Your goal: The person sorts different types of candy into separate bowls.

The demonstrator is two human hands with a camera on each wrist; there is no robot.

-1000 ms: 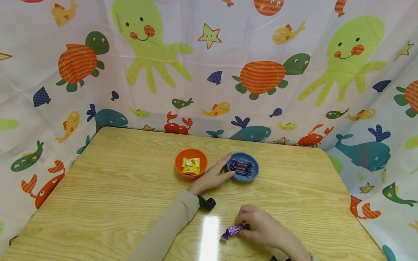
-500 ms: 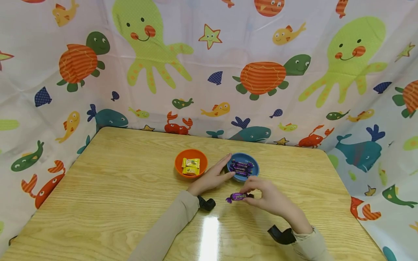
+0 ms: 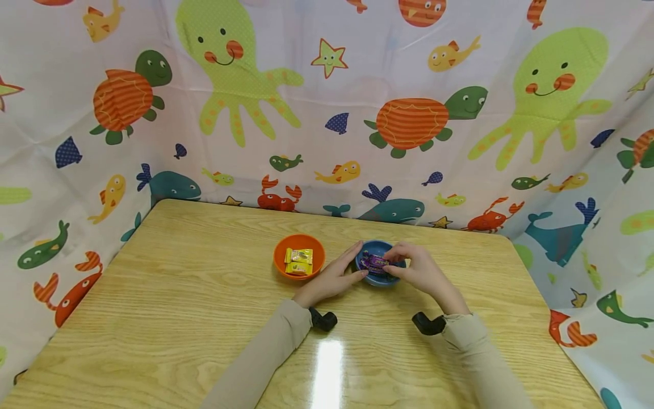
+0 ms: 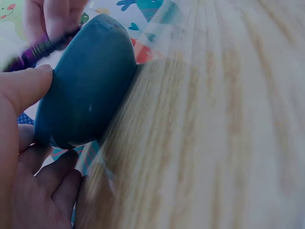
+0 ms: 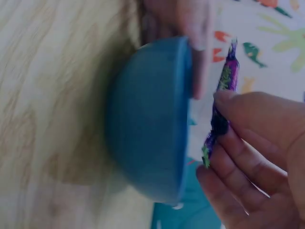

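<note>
In the head view, my right hand (image 3: 421, 271) pinches a purple wrapped candy (image 3: 375, 262) over the blue bowl (image 3: 379, 280). The right wrist view shows this candy (image 5: 228, 78) between thumb and fingers, beside the rim of the bowl (image 5: 147, 119) and apart from it. More purple candies lie in the bowl, partly hidden by my hand. My left hand (image 3: 331, 279) rests against the bowl's left side with straight fingers. In the left wrist view, its thumb touches the rim of the bowl (image 4: 88, 86), and the other fingers lie along the bowl's side.
Left of my left hand stands an orange bowl (image 3: 278, 264) with yellow wrapped candies (image 3: 298, 255) in it. Both bowls are on a wooden table (image 3: 204, 272). A curtain printed with sea animals (image 3: 306, 113) hangs behind the table and along its sides.
My right hand has carried the purple candy from the table's near part forward to above the blue bowl. My left hand has stayed against the bowl.
</note>
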